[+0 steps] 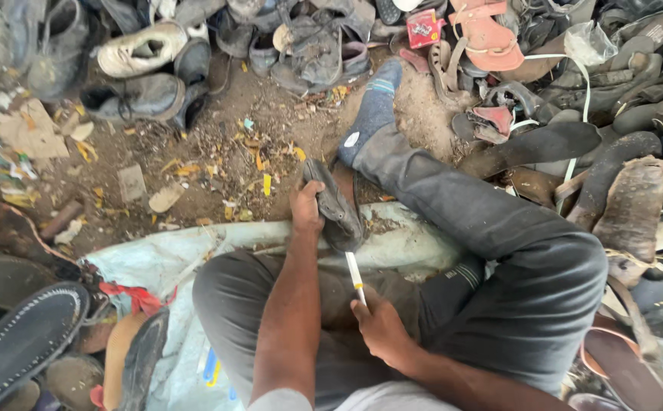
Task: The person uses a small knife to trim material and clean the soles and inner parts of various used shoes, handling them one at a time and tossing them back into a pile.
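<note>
Head view: one worn, dark grey leather shoe (334, 205) stands tilted on its heel end, just above the person's lap, sole side turned toward the right. The left hand (306, 207) grasps it from the left, fingers (310, 187) wrapped over its upper edge near the toe. One white, slim stick-like tool with a yellow band (355, 277) reaches up to the shoe's lower end; whether its tip touches is unclear. The right hand (381, 329), below the shoe, is clenched around the tool's lower part. Beneath the shoe lies one pale, crumpled plastic sheet (415, 240) on the dirt ground (217, 144). Right of the shoe stretches one grey-trousered leg (453, 198) ending in one blue sock (373, 106). Heaps of old shoes and soles, too many to count, lie above, right and lower left of the shoe.
</note>
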